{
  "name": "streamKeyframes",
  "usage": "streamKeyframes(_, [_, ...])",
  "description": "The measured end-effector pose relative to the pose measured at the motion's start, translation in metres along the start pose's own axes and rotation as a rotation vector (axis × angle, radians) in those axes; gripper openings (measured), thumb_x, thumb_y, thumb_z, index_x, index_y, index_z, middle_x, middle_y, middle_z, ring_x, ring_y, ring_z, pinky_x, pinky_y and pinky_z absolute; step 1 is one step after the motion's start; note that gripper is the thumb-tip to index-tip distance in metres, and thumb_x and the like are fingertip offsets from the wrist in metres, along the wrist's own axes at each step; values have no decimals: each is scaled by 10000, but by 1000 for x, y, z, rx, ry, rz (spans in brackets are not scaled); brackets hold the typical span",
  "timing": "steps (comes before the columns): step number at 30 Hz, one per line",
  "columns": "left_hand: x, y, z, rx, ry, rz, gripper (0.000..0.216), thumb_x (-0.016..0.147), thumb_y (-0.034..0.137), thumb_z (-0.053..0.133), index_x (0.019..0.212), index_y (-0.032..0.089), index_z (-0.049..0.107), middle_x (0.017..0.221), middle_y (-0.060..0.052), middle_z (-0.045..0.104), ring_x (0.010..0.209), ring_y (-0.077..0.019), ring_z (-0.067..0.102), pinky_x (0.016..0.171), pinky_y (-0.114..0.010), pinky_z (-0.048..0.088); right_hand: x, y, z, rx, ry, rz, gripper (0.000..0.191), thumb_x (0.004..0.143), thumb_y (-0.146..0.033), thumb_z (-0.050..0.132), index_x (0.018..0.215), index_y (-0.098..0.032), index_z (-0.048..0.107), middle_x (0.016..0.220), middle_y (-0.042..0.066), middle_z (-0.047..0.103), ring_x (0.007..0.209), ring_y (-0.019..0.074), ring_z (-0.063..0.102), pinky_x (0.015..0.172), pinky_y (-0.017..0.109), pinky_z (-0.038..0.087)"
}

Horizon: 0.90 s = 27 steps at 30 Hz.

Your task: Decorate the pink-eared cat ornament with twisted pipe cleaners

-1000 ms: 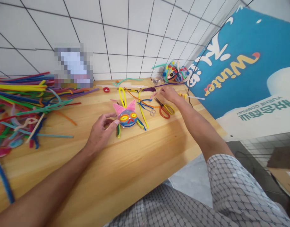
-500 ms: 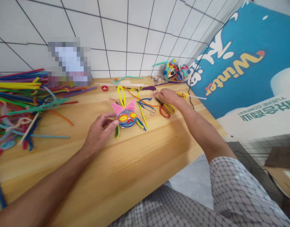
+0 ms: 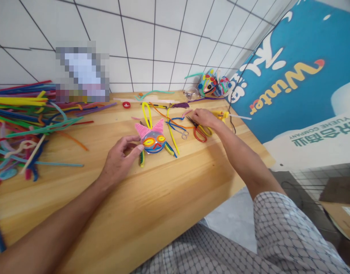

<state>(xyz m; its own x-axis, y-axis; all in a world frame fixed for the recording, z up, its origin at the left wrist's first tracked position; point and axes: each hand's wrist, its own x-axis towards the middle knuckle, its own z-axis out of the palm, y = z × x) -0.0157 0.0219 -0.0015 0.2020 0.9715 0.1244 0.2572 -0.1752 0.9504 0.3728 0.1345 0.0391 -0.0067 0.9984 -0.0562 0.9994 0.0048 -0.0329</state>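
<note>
One loose heap of pipe cleaners (image 3: 23, 121), many colours, uncounted, is lying at the left end of the bench (image 3: 163, 198). One left hand (image 3: 117, 160) is resting palm-down, its grip open, fingertips touching the left edge of one cat-face craft (image 3: 153, 141), which is lying flat mid-bench and showing two pink ears. One red cap (image 3: 126, 105) is sitting behind. One small scissors (image 3: 181, 133) is lying just right of the craft. One right hand (image 3: 203, 117) is covering one red-and-yellow scissors (image 3: 200, 134); whether its grip is closing on them I cannot tell. Two finished crafts (image 3: 211, 84) are standing at the wall. One yellow glue gun (image 3: 221, 114) is lying just beyond the hand.
</note>
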Motion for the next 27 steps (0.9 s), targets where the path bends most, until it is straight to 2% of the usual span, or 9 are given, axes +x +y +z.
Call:
streamKeyframes(3, [1,1,0,-6,1,0,479,885,552,715,1225,216,687,1050,-59,759,899,-241,702,814,-390,558,-2,1,-2,-28,38,44,342,1015,-295,487,1063,-135,786,1136,159,793,1005,289,699,828,334,477])
streamKeyframes(7, [1,1,0,2,8,-5,478,884,546,711,1221,207,687,1040,-56,755,895,-234,700,836,-392,554,-3,-3,-2,-41,-40,-20,359,1017,-370,511,1103,-163,791,1146,134,794,1017,293,710,851,342,486])
streamKeyframes(10, [1,1,0,10,4,-15,497,878,550,715,1229,199,684,1066,-59,761,903,-229,698,840,-386,553,-2,-9,-3,-76,-68,-35,384,1024,-311,462,1181,-148,772,1224,148,777,1076,297,704,893,350,488])
streamKeyframes(12, [1,1,0,5,8,-16,506,875,557,715,1230,198,684,1077,-60,765,900,-228,699,830,-380,552,-6,-12,-5,-103,-40,12,404,1022,-277,431,1202,-118,755,1260,183,761,1101,305,694,896,354,489])
streamKeyframes(17, [1,-1,1,12,56,0,464,880,546,704,1203,213,704,1033,-50,767,872,-229,698,791,-372,534,-43,-12,-13,-82,97,165,377,1018,-296,431,1234,-130,691,1208,194,762,1094,329,695,880,379,489])
streamKeyframes(22, [0,-8,0,20,117,45,422,909,524,709,1211,230,713,1077,-48,757,937,-225,696,870,-382,530,-86,-18,-5,-119,-46,166,427,986,-385,561,1318,-122,616,1293,228,724,1188,386,678,966,459,488])
streamKeyframes(27, [-2,-7,-4,27,251,109,395,911,509,699,1167,209,718,1081,-63,742,968,-222,689,927,-394,528,-93,-24,0,-44,-25,208,413,985,-316,560,1322,-81,605,1255,276,724,1138,404,706,953,472,506])
